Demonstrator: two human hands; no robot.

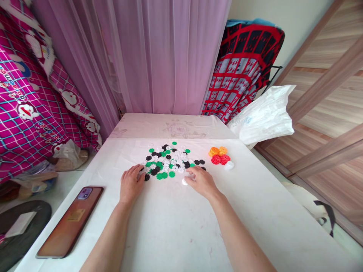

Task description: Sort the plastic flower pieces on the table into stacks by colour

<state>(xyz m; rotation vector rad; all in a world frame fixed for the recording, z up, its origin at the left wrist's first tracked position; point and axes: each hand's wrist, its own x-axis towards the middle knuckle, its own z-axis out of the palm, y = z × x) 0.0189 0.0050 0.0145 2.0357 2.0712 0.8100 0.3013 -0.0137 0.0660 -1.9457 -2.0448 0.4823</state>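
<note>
A loose heap of small notched plastic discs [167, 160] in white, black and green lies on the white-covered table. My left hand [132, 184] rests at the heap's left edge, fingers slightly curved and thumb apart, beside a black disc [147, 177]. At the right front of the heap, my right hand [202, 182] has its thumb and forefinger apart. Its thumb tip is at a white disc [184, 181] on the cloth; the contact is too small to make out clearly. Several green discs [162, 176] lie between the hands.
Orange discs [217, 151], red discs [220, 159] and a white group [228, 165] are gathered to the right. A phone [70, 223] lies face down at the left edge. A white plastic bag [263, 115] stands beyond the right edge; a purple curtain [164, 56] hangs behind.
</note>
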